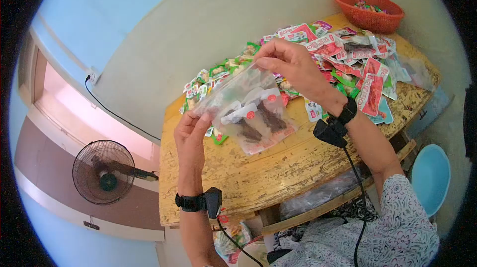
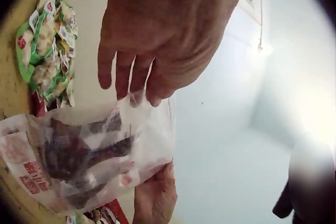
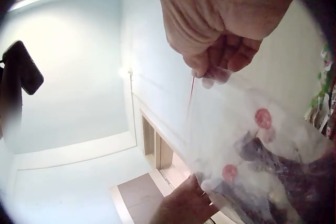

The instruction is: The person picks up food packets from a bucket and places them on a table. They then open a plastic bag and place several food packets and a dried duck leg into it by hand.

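Observation:
Between both hands hangs a clear zip bag (image 1: pixel 248 113) with dark snack packets (image 1: pixel 271 118) inside, tilted over the wooden table (image 1: pixel 223 177). My left hand (image 1: pixel 191 135) pinches one top corner between thumb and fingers. At the opposite top corner my right hand (image 1: pixel 298 68) pinches the bag's edge, its fingers curled. A red line runs along that edge in the right wrist view, starting at the right fingertips (image 3: pixel 202 74). Through the plastic in the left wrist view show the dark contents (image 2: pixel 79 150) and red print near the bottom.
Small green-edged packets (image 1: pixel 218 73) lie in a pile along the table's back. To the right is a heap of red and white packets (image 1: pixel 343 58), with a red basket (image 1: pixel 370 13) behind. A fan (image 1: pixel 103 172) stands at left, a blue basin (image 1: pixel 431 180) at lower right.

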A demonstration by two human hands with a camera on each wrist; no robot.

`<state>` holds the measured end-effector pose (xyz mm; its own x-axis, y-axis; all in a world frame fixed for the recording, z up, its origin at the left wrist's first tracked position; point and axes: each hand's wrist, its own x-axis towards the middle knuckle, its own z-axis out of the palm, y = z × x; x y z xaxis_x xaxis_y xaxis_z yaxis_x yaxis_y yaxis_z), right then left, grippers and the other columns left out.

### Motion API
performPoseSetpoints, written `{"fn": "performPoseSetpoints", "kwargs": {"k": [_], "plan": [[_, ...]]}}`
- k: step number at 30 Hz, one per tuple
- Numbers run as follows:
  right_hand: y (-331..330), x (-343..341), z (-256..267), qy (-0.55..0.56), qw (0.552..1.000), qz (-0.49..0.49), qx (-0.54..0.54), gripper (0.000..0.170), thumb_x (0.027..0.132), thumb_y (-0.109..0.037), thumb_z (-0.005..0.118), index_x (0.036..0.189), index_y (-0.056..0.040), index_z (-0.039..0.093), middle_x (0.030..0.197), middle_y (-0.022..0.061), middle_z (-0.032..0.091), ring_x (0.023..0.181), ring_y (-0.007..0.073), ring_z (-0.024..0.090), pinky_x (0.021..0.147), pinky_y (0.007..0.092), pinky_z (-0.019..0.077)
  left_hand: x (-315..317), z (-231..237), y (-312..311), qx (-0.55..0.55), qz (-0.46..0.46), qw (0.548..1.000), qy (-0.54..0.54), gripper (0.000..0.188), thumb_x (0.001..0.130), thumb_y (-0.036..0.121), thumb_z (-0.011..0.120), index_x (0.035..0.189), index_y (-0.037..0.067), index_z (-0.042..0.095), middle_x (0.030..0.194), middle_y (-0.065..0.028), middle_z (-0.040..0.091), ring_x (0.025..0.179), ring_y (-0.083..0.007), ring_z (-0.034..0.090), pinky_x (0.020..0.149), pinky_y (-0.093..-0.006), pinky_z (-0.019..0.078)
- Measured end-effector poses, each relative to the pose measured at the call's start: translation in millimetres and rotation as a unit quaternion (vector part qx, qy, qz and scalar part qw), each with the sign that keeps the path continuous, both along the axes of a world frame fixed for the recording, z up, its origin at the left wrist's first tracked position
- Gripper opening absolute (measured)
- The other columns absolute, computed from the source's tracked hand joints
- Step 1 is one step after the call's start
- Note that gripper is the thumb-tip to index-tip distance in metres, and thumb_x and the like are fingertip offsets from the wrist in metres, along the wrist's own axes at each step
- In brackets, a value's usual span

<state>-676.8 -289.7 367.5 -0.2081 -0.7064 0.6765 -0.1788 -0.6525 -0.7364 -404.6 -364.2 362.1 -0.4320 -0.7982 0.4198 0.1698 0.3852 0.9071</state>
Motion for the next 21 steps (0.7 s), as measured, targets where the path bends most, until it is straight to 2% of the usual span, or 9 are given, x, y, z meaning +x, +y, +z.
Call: {"fn": "performPoseSetpoints", "kwargs": {"k": [4, 7, 10, 13, 16, 21], "plan": [[8, -1, 9, 0.03, 0.998, -0.053, -0.026, 0.015, 0.096, -0.016, 0.066, 0.101, -0.0021, 0.068, 0.09, 0.0017, 0.07, 0.084, 0.008, 0.063, 0.076, 0.0252, 0.0515, 3, 3, -1, -0.046, -0.014, 0.997, 0.062, 0.017, 0.098, 0.01, 0.062, 0.112, 0.0, 0.065, 0.109, -0.0107, 0.072, 0.099, -0.0151, 0.067, 0.092, -0.0303, 0.0506], [0, -7, 3, 0.035, 0.998, -0.023, -0.039, 0.014, 0.096, -0.016, 0.066, 0.1, -0.0026, 0.069, 0.093, 0.002, 0.07, 0.086, 0.0081, 0.063, 0.078, 0.0256, 0.0513, 2, -2, -2, -0.072, 0.009, 0.997, 0.034, 0.017, 0.099, 0.01, 0.061, 0.112, 0.0, 0.064, 0.107, -0.011, 0.072, 0.097, -0.0155, 0.068, 0.091, -0.0302, 0.0509], [-6, -8, -2, 0.023, 0.999, 0.022, -0.001, 0.017, 0.096, -0.016, 0.066, 0.105, -0.0018, 0.067, 0.098, 0.0042, 0.07, 0.092, 0.0095, 0.064, 0.081, 0.0266, 0.0523, 0, -10, 2, -0.019, 0.005, 0.999, 0.031, 0.017, 0.099, 0.01, 0.06, 0.113, 0.0, 0.063, 0.108, -0.0116, 0.072, 0.097, -0.0182, 0.069, 0.091, -0.0333, 0.0531], [-7, -4, -3, -0.025, 0.993, 0.114, -0.012, 0.026, 0.095, -0.018, 0.068, 0.113, 0.0, 0.064, 0.104, 0.0079, 0.07, 0.098, 0.0124, 0.065, 0.085, 0.0279, 0.0533, -1, -10, 7, -0.017, 0.0, 0.998, 0.056, 0.016, 0.1, 0.01, 0.059, 0.112, 0.0, 0.062, 0.109, -0.0127, 0.071, 0.099, -0.0214, 0.069, 0.089, -0.0371, 0.0561], [0, 0, -2, -0.011, 0.99, 0.128, 0.065, 0.036, 0.094, -0.019, 0.071, 0.121, 0.0011, 0.059, 0.108, 0.0108, 0.07, 0.1, 0.0147, 0.066, 0.087, 0.0291, 0.0541, 0, -9, 7, 0.004, -0.034, 0.997, 0.069, 0.016, 0.101, 0.01, 0.058, 0.112, 0.0, 0.061, 0.111, -0.0136, 0.07, 0.1, -0.0239, 0.07, 0.086, -0.0387, 0.0587], [-8, -5, -11, 0.05, 0.984, 0.135, 0.103, 0.032, 0.095, -0.024, 0.07, 0.114, 0.0006, 0.067, 0.101, 0.0072, 0.072, 0.094, 0.0127, 0.066, 0.083, 0.0284, 0.0539, -2, -9, 9, -0.001, -0.029, 0.997, 0.076, 0.014, 0.101, 0.011, 0.058, 0.111, 0.0, 0.061, 0.108, -0.0118, 0.069, 0.095, -0.0219, 0.071, 0.082, -0.0359, 0.0596]]}}
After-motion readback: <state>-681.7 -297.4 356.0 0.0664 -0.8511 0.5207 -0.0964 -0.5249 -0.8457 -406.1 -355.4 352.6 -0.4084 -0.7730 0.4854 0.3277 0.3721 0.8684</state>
